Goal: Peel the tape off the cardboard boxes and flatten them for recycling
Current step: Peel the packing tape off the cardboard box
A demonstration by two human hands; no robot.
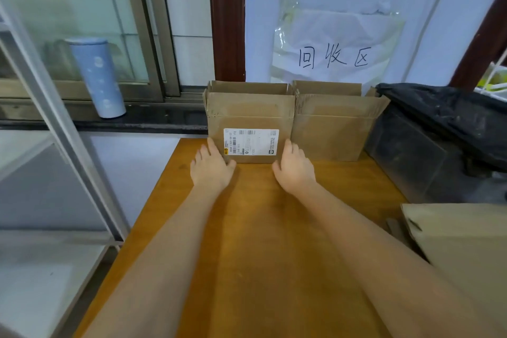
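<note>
At the far end of the table, a labelled box stands upright, touching a second box. Both hands, left hand and right hand, reach its lower corners with fingers relaxed, gripping nothing. Pulled unevenly, it could tip or drag its neighbour along.

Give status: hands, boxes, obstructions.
Left hand and right hand open, flanking the labelled box. It stands upright, flaps open, beside second box. Black bin crowds the right.
</note>
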